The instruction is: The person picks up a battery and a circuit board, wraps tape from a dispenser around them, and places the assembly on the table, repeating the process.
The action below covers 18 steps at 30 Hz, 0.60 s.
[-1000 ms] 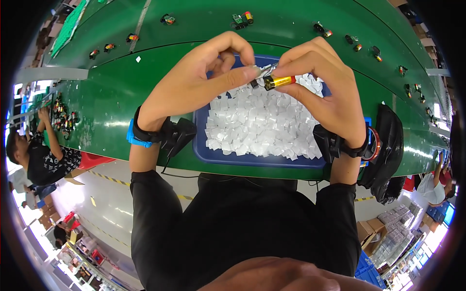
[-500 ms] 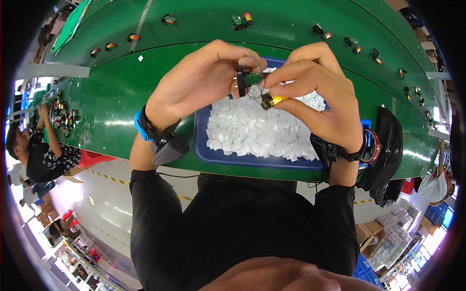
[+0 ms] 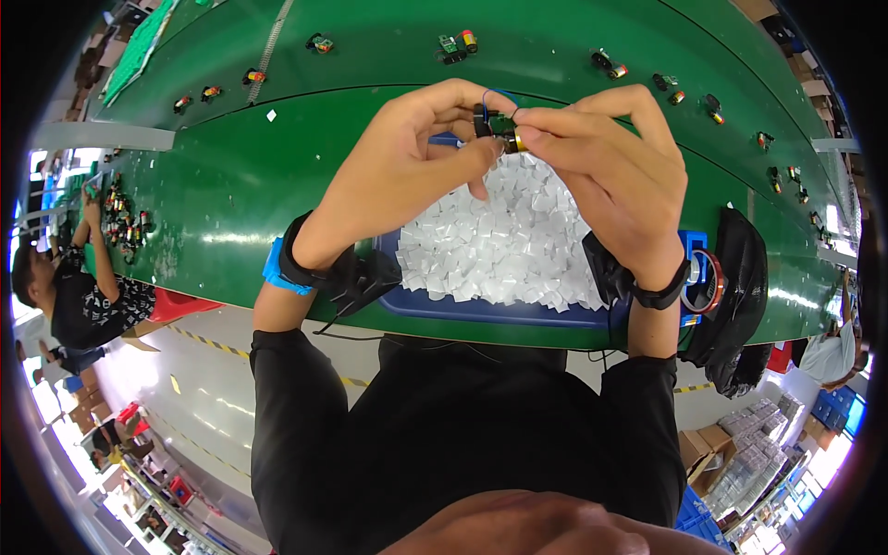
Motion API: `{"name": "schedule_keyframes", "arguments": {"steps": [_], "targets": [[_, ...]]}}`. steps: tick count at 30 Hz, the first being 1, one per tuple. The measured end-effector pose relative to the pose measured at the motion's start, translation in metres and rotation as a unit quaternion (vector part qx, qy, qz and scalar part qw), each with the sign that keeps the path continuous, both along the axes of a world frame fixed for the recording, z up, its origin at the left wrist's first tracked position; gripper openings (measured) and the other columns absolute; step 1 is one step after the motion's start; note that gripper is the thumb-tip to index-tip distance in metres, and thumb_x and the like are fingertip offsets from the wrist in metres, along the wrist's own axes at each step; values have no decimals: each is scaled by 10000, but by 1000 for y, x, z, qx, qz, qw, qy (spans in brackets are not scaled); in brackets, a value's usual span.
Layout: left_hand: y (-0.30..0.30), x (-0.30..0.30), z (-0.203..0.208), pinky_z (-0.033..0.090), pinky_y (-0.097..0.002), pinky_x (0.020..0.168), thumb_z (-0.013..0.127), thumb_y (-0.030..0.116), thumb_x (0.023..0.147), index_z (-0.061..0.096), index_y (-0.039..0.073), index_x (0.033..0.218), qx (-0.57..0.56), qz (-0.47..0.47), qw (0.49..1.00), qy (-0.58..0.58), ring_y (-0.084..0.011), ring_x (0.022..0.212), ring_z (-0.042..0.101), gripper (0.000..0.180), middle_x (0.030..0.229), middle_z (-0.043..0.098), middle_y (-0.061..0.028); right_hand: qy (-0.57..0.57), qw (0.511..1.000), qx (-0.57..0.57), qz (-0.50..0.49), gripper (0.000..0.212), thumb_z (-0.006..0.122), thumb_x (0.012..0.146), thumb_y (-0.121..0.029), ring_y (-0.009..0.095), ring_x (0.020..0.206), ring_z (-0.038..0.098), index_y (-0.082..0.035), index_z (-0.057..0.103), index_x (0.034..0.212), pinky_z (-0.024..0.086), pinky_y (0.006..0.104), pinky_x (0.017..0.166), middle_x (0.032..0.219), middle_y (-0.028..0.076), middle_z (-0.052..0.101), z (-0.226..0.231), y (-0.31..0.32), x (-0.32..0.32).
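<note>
Above the blue tray (image 3: 453, 308), my two hands have a small electronic assembly between them. It has a green circuit board (image 3: 500, 122), a black part on its left side and a thin dark wire looping over the top. My left hand (image 3: 407, 157) pinches the black part, thumb below and fingers behind. Thumb and fingertips of my right hand (image 3: 618, 162) close on the small yellow-and-black cylinder (image 3: 521, 140), which sits close against the board and is mostly covered by fingers. Beneath them, a heap of small white square packets (image 3: 499, 240) fills the tray.
Similar assemblies with red-yellow cylinders (image 3: 469, 41) lie along the green surface (image 3: 370, 65) ahead. A black plastic bag (image 3: 731, 287) and a red-rimmed roll (image 3: 708, 282) are beside my right wrist. At the far left a person (image 3: 83, 296) reaches toward a pile of assemblies (image 3: 120, 213).
The yellow cylinder has moved up from below the board to close against it. My left thumb has come in under the assembly, and my left hand has shifted right.
</note>
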State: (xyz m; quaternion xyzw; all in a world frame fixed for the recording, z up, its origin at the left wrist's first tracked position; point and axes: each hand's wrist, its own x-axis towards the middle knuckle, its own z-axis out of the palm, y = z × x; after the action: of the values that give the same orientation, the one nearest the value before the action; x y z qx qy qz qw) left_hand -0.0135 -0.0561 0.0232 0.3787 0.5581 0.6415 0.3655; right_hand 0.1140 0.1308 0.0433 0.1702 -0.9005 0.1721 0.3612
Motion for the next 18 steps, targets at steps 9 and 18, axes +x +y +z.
{"name": "schedule_keyframes", "arguments": {"steps": [9, 18], "targets": [[4, 6, 2, 600, -256, 700, 716, 20, 915, 565, -58, 1246, 51, 31, 998, -33, -164, 838, 704, 372, 1058, 688, -145, 63, 996, -42, -43, 307, 845, 706, 23, 192, 857, 628, -30, 727, 984, 531, 268, 667, 1068, 76, 716, 10, -18, -3], [10, 8, -1, 629, -278, 789, 745, -49, 862, 592, -82, 1240, 156, 104, 979, 75, -193, 993, 706, 409, 1214, 677, -189, -127, 914, -386, -14, 332, 781, 832, 47, 129, 927, 644, 43, 625, 1124, 543, 228, 626, 1067, 104, 662, 6, -28, 11]]}}
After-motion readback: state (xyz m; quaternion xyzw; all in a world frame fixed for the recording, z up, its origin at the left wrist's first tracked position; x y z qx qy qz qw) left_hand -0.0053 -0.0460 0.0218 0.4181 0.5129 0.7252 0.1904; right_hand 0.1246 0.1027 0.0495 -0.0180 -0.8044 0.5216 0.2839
